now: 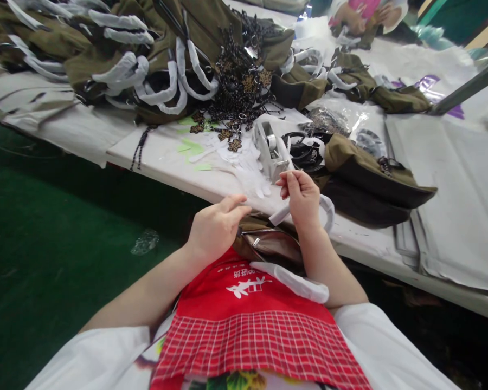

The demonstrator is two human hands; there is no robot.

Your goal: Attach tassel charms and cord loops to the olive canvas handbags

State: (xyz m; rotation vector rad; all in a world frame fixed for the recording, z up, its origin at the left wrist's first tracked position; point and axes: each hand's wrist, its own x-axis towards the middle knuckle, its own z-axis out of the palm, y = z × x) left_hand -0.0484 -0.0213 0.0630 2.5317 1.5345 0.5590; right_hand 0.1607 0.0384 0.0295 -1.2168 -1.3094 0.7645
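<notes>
An olive bag (268, 244) with an open zipper rests against the red apron at the table's edge, its handles wrapped in white (295, 281). Over the bag's left side is my left hand (218, 225), thumb and fingers close together; whatever they may pinch is too small to make out. My right hand (299, 196) has its fingers curled into a pinch just in front of a grey tape dispenser (269, 149); anything between the fingertips is hidden. A wrapped handle loops behind my right wrist.
Dark beaded charms (239, 81) lie in a pile beyond white paper strips (244, 168). Olive bags (93, 49) are heaped at the back left. Another bag (374, 179) lies right of the dispenser. A person's hands (366, 19) show at the far side.
</notes>
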